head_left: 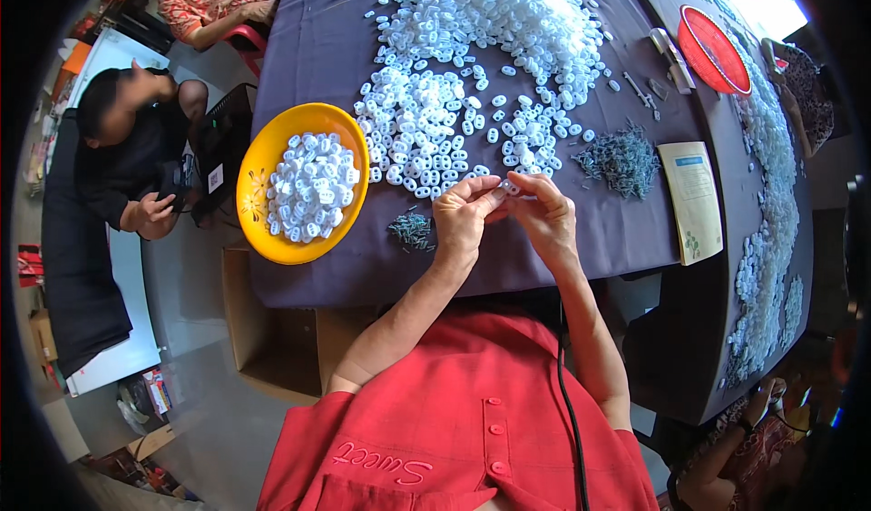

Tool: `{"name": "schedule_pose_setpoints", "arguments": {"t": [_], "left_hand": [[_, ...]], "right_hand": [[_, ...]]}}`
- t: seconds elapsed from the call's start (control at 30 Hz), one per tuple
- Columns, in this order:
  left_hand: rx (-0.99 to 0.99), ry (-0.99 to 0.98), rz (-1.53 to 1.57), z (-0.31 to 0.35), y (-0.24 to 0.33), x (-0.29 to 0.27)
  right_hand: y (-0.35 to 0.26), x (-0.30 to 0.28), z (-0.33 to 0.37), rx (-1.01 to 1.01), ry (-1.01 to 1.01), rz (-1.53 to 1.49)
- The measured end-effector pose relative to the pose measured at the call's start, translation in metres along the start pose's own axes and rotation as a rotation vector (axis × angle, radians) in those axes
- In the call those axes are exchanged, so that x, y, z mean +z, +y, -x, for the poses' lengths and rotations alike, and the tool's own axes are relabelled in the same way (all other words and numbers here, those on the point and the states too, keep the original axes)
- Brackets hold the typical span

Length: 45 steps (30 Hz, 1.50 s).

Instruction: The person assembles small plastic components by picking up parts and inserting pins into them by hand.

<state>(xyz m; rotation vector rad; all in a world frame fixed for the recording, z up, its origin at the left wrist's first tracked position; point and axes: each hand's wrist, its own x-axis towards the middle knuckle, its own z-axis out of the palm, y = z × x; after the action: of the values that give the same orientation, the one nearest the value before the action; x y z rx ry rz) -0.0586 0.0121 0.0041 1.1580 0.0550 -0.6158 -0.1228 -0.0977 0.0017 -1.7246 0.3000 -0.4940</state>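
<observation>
Just in front of me, a small white oval plastic piece with two holes (509,187) is pinched between my fingertips. My left hand (461,216) grips it from the left, thumb against forefinger. From the other side my right hand (547,216) closes on the same piece; whether it also holds a screw is hidden. Beyond my fingers lie loose heaps of similar white oval pieces (413,134). A small pile of grey-green screws (412,230) sits left of my left hand, and a larger pile of screws (620,161) lies to the right.
A yellow bowl (354,210) full of white pieces stands at the table's left edge. To the right are a tan booklet (691,204) and a red basket (717,48). An open cardboard box (263,329) is below left. Other people sit around the tables.
</observation>
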Motion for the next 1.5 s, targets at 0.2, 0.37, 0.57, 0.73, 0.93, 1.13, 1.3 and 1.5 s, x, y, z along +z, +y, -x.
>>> {"name": "schedule_pose_setpoints", "arguments": {"t": [0.2, 0.37, 0.57, 0.73, 0.93, 1.13, 1.3, 1.5], "left_hand": [[-0.032, 0.019, 0.064, 0.004, -0.003, 0.006], [-0.055, -0.027, 0.062, 0.006, -0.003, 0.006], [0.047, -0.047, -0.011, 0.005, -0.005, 0.008], [0.156, -0.013, -0.065, 0.008, -0.015, 0.012], [0.163, -0.022, -0.11, 0.006, -0.017, 0.007], [0.067, -0.037, -0.077, 0.004, -0.008, 0.006], [0.12, -0.011, -0.105, 0.004, -0.011, 0.006], [0.164, -0.014, -0.148, 0.007, -0.011, 0.008]], "right_hand": [[0.003, -0.003, 0.005, -0.004, 0.026, -0.048], [0.005, -0.012, 0.004, 0.013, -0.073, -0.063], [0.002, -0.01, 0.003, -0.066, -0.082, -0.031], [-0.006, -0.001, 0.004, -0.057, -0.033, 0.193], [0.004, -0.007, 0.005, -0.004, -0.067, 0.204], [0.002, -0.006, 0.004, -0.04, -0.065, 0.128], [0.003, -0.005, 0.004, -0.034, -0.066, 0.109], [0.002, -0.009, 0.005, -0.004, -0.082, 0.112]]}}
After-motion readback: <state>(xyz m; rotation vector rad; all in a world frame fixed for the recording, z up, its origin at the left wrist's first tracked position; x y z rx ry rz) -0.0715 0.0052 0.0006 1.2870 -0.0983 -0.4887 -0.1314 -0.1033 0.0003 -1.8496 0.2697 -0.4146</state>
